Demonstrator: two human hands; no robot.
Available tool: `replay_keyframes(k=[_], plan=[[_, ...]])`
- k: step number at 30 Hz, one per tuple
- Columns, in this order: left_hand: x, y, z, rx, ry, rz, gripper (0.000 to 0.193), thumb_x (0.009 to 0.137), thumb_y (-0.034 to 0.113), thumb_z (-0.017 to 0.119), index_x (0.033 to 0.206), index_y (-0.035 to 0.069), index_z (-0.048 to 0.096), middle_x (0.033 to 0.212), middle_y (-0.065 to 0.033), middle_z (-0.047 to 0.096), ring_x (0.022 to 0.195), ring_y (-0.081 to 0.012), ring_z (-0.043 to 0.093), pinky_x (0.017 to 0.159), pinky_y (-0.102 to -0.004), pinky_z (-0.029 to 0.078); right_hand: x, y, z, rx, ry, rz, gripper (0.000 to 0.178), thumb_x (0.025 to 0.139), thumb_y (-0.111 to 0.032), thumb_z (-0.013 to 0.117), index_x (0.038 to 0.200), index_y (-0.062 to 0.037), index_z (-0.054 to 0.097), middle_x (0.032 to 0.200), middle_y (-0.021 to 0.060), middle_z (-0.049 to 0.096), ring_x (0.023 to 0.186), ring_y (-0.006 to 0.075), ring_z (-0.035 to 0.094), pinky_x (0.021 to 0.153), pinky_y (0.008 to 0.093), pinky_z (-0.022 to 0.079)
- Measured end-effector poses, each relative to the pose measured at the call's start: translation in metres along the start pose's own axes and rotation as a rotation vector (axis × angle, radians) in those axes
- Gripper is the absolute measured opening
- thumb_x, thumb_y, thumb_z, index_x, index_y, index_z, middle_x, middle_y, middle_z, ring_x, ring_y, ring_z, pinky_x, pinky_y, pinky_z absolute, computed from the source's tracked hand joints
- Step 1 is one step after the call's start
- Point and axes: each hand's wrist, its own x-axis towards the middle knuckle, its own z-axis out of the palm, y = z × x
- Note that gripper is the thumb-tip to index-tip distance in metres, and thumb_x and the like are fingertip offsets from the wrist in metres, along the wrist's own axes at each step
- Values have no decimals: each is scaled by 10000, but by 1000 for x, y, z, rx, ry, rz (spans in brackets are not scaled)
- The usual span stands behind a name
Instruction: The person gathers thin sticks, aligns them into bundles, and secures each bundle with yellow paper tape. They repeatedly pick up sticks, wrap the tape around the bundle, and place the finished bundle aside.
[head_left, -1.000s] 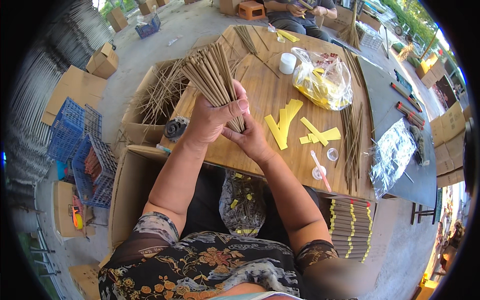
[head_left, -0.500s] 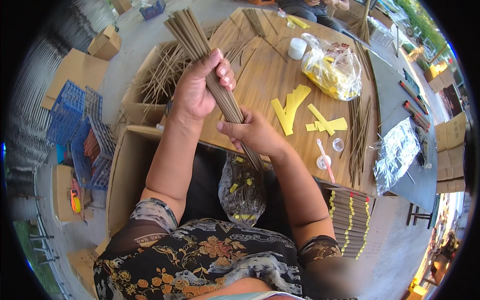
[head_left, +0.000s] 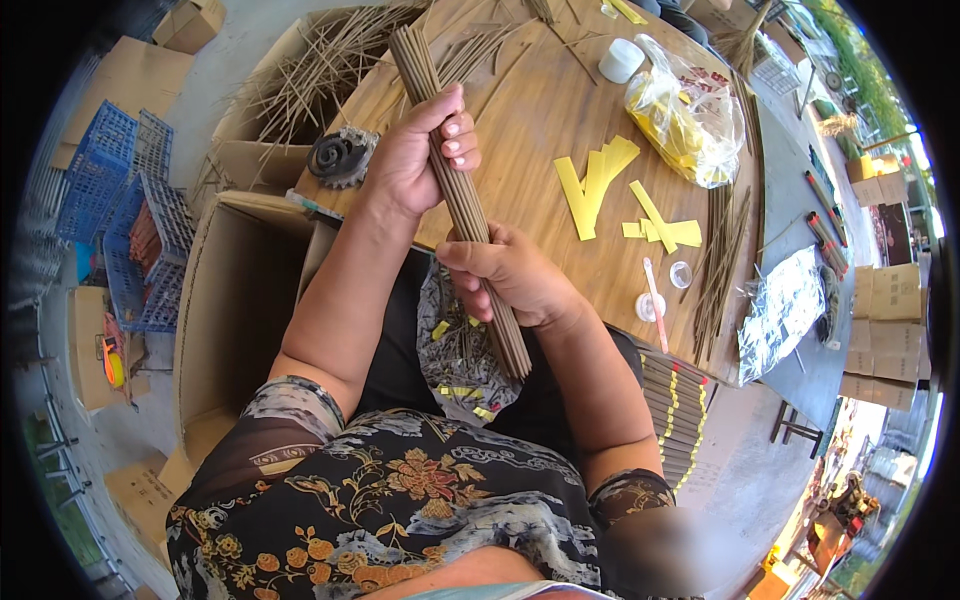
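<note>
Both hands gripped one gathered bundle of incense sticks (head_left: pixel 462 200) above the near edge of the worktop (head_left: pixel 540 110), left hand (head_left: pixel 415 155) high, right hand (head_left: pixel 510 275) low, unwrapped yet, yellow paper strips (head_left: pixel 600 180) lying unused beyond it.

A bundle of thin olive-brown sticks (head_left: pixel 455 170). Bright yellow paper strips (head_left: pixel 592 180) lie near the tan wooden table's (head_left: pixel 540 110) right edge. Blue plastic crates (head_left: pixel 120 215) beside it
</note>
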Motion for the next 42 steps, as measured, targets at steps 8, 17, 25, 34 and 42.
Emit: replay_keyframes(k=[8, 17, 25, 34, 42], plan=[[-7, -7, 2, 209, 340, 116, 196, 821, 208, 616, 750, 105, 465, 577, 27, 435, 485, -64, 411, 442, -215, 358, 15, 15, 5, -533, 356, -80, 197, 814, -170, 587, 790, -17, 465, 560, 36, 506, 440, 128, 503, 394, 263, 421], [-10, -9, 5, 323, 330, 162, 150, 817, 189, 620, 809, 78, 520, 591, 13, 478, 486, -64, 446, 457, -205, 379, 16, 16, 9, -392, 331, -96, 199, 814, -142, 606, 718, -51, 458, 522, 24, 481, 401, 114, 490, 351, 231, 414], [-9, -2, 0, 128, 110, 87, 151, 823, 191, 611, 821, 69, 522, 570, 11, 465, 469, -56, 435, 426, -196, 367, 9, 12, 10, -88, 122, -20, 207, 824, -170, 574, 710, -30, 471, 491, 23, 472, 383, 117, 481, 358, 246, 400], [-8, -8, 3, 148, 134, 38, 144, 815, 188, 620, 767, 101, 516, 546, 42, 454, 436, -46, 409, 411, -195, 356, 3, 22, 14, 26, 122, -33, 217, 848, -171, 562, 694, -67, 450, 482, 2, 436, 368, 90, 438, 334, 220, 372], [-8, -10, -3, 82, 125, 28, 171, 821, 210, 617, 755, 87, 518, 555, 37, 445, 440, -52, 417, 421, -198, 361, 3, 24, 15, 83, 105, -51, 205, 865, -171, 533, 727, -64, 425, 472, -3, 436, 358, 88, 418, 333, 235, 345]])
